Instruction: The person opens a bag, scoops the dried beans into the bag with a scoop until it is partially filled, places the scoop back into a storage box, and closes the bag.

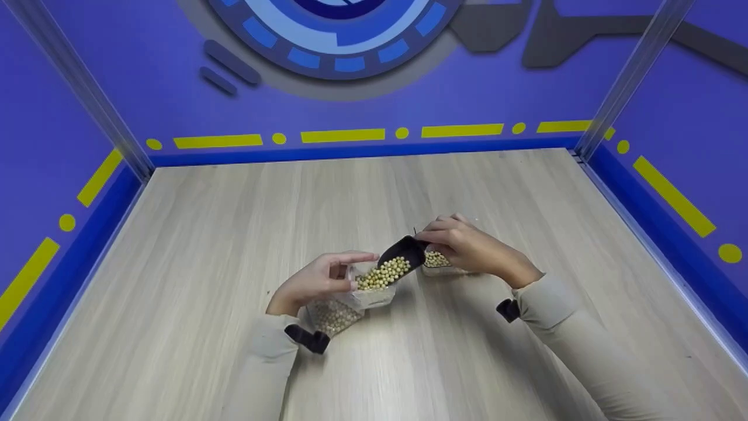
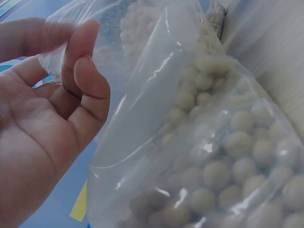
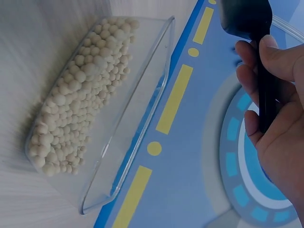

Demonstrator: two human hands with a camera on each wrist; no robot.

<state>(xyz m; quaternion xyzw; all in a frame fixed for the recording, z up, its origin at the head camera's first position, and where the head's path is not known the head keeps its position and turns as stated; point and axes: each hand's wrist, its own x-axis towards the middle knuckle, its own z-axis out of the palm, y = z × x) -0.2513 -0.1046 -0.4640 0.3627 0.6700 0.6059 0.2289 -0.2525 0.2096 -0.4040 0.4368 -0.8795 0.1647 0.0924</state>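
A clear plastic bag (image 1: 336, 316) of round, pale yellow balls (image 2: 240, 142) leans on the table beneath my left hand (image 1: 318, 278). Thumb and fingers of that hand pinch the bag's edge, holding its mouth open. My right hand (image 1: 467, 245) grips the handle of a black scoop (image 1: 409, 250). The scoop tilts down to the left into the bag's mouth, with pale balls lying along its front. Below the right hand stands a clear plastic container (image 3: 114, 137), partly filled with similar balls (image 3: 80, 85). In the head view the hand hides much of the container.
The wood-grain table (image 1: 234, 222) has blue panels (image 1: 350, 111) with yellow marks at its back and sides. Metal corner posts (image 1: 631, 76) rise at the back. Black wrist straps (image 1: 307, 339) sit on both sleeves.
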